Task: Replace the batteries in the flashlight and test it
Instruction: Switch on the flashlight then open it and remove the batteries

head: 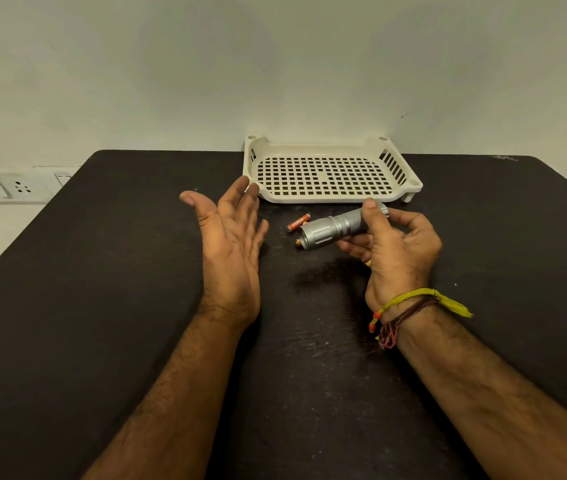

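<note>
**Flashlight held in the right hand, left palm spread in front of its lens**

The right hand [393, 251] holds a silver metal flashlight [341, 225] above the table, thumb on top of the knurled barrel and fingers curled underneath. The wide lens end points toward the left hand [232, 237], which is empty and spread, palm turned toward the lens, a short way apart from it. No beam is visible on the palm.

The flashlight looks rigid and fairly solid for its size. The smooth head seems likely to slip, so the ridged barrel where the thumb already sits is probably the best place to grip. The glass lens is likely the fragile part.

Between the hands, partly behind the flashlight head, an orange battery [297, 223] lies on the table, and the tip of a second battery [298, 242] pokes out below the head. Being round, they may roll.

The table [102, 306] is dark, flat and lightly scuffed. Just beyond both hands sits an empty cream plastic tray [323, 199] with a perforated floor, against a plain pale wall [275, 64]. Far to the left of the left hand is a white socket panel [5, 187]. Thread bands [410, 310] circle the right wrist.
</note>
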